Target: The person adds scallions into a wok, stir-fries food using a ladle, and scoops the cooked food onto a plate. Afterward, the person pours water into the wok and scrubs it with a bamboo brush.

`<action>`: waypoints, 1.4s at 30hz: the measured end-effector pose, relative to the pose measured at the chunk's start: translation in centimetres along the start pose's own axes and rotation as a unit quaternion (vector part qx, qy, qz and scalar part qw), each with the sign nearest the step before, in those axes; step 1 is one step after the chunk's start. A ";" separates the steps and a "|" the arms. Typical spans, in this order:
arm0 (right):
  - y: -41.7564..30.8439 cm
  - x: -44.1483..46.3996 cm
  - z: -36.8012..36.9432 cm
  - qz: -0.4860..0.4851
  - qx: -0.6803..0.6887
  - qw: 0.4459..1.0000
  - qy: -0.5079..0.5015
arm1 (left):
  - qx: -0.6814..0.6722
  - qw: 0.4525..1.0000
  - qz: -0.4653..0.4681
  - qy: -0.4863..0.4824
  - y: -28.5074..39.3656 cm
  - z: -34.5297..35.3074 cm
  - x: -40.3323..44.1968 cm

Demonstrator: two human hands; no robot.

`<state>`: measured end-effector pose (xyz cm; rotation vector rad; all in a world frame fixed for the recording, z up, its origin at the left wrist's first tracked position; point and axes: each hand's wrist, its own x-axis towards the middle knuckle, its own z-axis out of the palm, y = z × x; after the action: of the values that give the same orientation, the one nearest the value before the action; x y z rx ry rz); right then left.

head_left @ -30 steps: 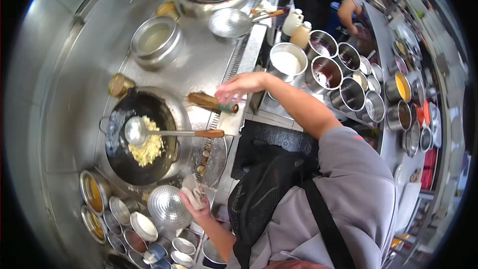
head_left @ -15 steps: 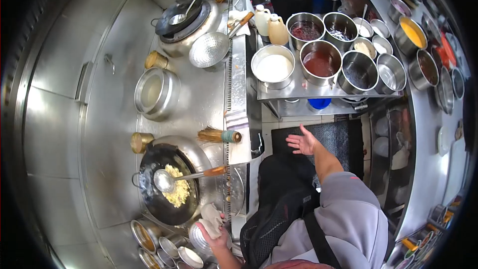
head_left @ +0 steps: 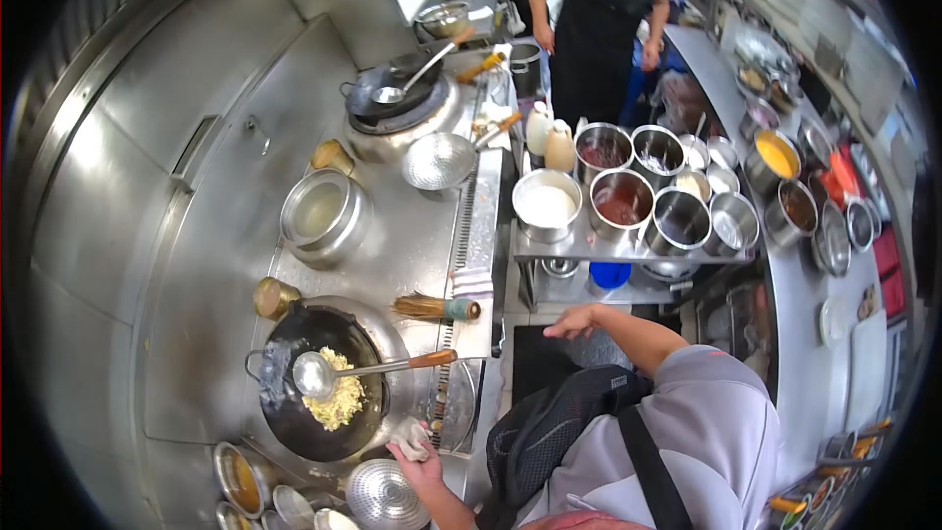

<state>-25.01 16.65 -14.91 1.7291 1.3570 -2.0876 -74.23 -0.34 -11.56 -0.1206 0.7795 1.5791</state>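
In my left hand (head_left: 422, 469) is a folded pale cloth (head_left: 409, 438), held beside the near right edge of the black wok (head_left: 280, 402). Scrambled egg, yellow with whitish bits (head_left: 339, 407), lies inside the wok. A steel ladle (head_left: 378, 368) rests across it, its bowl over the egg and its wooden handle pointing right. My right hand (head_left: 574, 322) is held out over the floor mat, palm down, fingers stretched out and holding nothing. Close below my left hand sits a perforated strainer (head_left: 386, 494).
A bamboo brush (head_left: 437, 307) lies on the stove edge. Behind it stand a steel pot (head_left: 324, 216), another strainer (head_left: 439, 161) and a second wok (head_left: 397, 98). Pots of sauces (head_left: 620, 206) fill a steel table ahead. A person in a black apron (head_left: 594, 49) stands beyond.
The view has tilted upward, bringing more of the person ahead into sight. My right hand has turned from spread, palm-up fingers to palm down. The cloth is closer to the wok's rim.
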 end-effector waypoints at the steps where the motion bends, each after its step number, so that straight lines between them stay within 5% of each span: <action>1: -2.6 0.7 -1.5 -0.103 -0.171 0.980 0.013 | -0.026 1.000 0.008 -0.001 -0.2 0.2 0.4; 2: -5.5 1.3 -3.2 -0.202 -0.334 0.920 0.022 | -0.088 0.996 -0.010 -0.009 -0.2 -0.8 1.4; 4: -14.5 -2.9 -2.6 -0.196 -0.365 0.903 0.113 | -0.140 0.990 -0.016 -0.001 -0.6 1.4 2.3; 7: -23.2 -3.6 0.3 -0.473 -0.331 0.782 0.235 | -0.154 0.987 0.048 0.006 -1.3 5.3 4.6; 10: -29.6 -3.8 4.8 -0.504 -0.358 0.759 0.203 | -0.177 0.982 0.065 0.031 -1.5 6.9 7.3; 13: -31.1 -0.2 7.2 -0.479 -0.487 0.713 0.159 | -0.065 0.985 0.144 0.074 -2.4 6.6 7.9; 16: -32.8 5.1 8.2 -0.403 -0.577 0.710 -0.023 | -0.049 0.961 0.174 0.208 -1.8 6.3 6.9; 18: -31.6 8.7 8.2 -0.453 -0.467 0.753 -0.102 | -0.003 0.963 0.233 0.137 -1.6 3.5 7.6; 21: -33.3 8.9 8.9 -0.204 -0.275 0.880 -0.330 | 0.034 0.967 0.184 0.172 -0.3 5.5 8.3; 26: -35.6 9.2 12.1 -0.096 -0.239 0.881 -0.396 | -0.018 0.952 0.216 0.218 -0.6 7.2 10.0; 28: -36.2 9.6 13.8 0.037 -0.030 0.898 -0.436 | -0.028 0.948 0.217 0.232 0.0 6.9 10.1; 29: -36.8 9.7 14.1 0.042 -0.044 0.895 -0.442 | -0.039 0.956 0.189 0.222 0.4 6.9 10.1; 31: -38.7 9.9 14.4 -0.006 0.030 0.913 -0.408 | -0.054 0.962 0.167 0.210 0.7 6.9 10.0; 34: -43.5 6.1 12.1 -0.159 -0.163 0.931 -0.285 | -0.050 0.964 0.178 0.194 0.4 6.7 9.9; 37: -44.1 6.4 10.1 -0.409 -0.397 0.814 -0.111 | -0.048 0.958 0.208 0.193 0.0 6.6 10.0; 40: -45.6 8.4 11.1 -0.476 -0.411 0.775 -0.053 | -0.056 0.961 0.201 0.179 -0.6 5.0 10.9; 42: -46.5 7.8 13.9 -0.436 -0.420 0.796 -0.032 | -0.054 0.964 0.190 0.176 -0.5 4.9 10.6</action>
<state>-65.12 38.29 3.57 0.6704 2.8018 -1.2640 -74.04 11.20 -13.39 -0.3563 1.0385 1.9968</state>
